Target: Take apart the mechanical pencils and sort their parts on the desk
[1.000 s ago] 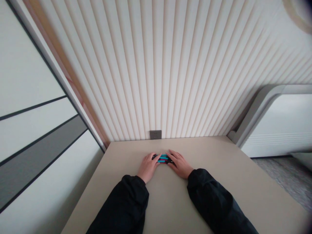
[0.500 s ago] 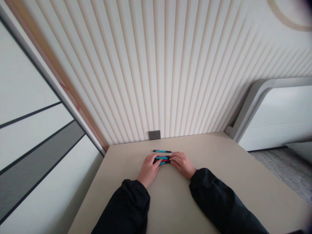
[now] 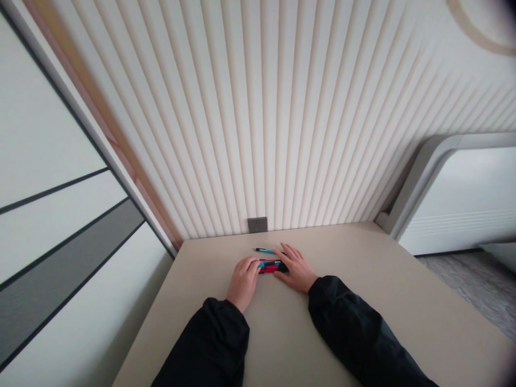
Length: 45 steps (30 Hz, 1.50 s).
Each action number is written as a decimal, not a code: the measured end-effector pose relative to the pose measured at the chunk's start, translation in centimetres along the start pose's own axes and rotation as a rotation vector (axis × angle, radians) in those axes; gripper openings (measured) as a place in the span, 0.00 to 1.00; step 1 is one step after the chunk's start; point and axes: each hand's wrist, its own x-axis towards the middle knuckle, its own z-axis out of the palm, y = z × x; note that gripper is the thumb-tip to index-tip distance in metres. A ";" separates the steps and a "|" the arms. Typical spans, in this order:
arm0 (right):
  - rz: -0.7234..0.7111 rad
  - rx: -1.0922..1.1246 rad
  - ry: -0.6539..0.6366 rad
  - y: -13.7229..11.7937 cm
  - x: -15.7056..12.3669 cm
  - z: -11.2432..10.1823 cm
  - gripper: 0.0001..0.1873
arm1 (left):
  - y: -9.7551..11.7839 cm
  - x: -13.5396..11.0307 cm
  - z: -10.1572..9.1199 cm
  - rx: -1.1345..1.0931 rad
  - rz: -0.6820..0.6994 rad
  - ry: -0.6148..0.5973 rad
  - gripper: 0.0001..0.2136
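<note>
Between my two hands, a bundle of red, turquoise and black pens (image 3: 269, 267) is lying crosswise on the beige bench (image 3: 278, 333), towards its far edge. My left hand (image 3: 243, 278) is curving its fingers over the bundle's left end; whether it is gripping I cannot tell, as the fingers are hiding the contact. My right hand (image 3: 297, 270) is spreading its thumb and fingers wide at the right end, partly covering the pens. A single turquoise-and-black pen (image 3: 264, 250) is lying just beyond the bundle, its right end partly hidden by my right fingers. Behind, a dark wall socket (image 3: 257, 224) is sitting low on the fluted wall (image 3: 245, 118).
</note>
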 end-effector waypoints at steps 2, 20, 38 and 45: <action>-0.045 -0.012 -0.025 -0.3 1.1 0.0 0.32 | 0.0 0.0 -0.2 -0.007 -0.003 0.014 0.09; -0.260 -0.110 0.011 0.9 4.8 1.9 0.23 | 0.6 -0.2 -0.4 -0.038 -0.027 -0.075 0.08; -0.362 -0.184 -0.105 3.2 8.2 1.8 0.25 | 0.2 -0.2 -0.1 -0.017 -0.023 -0.138 0.10; -0.292 -0.159 0.011 3.0 7.5 1.6 0.25 | 0.3 -0.2 -0.3 -0.009 -0.030 -0.160 0.11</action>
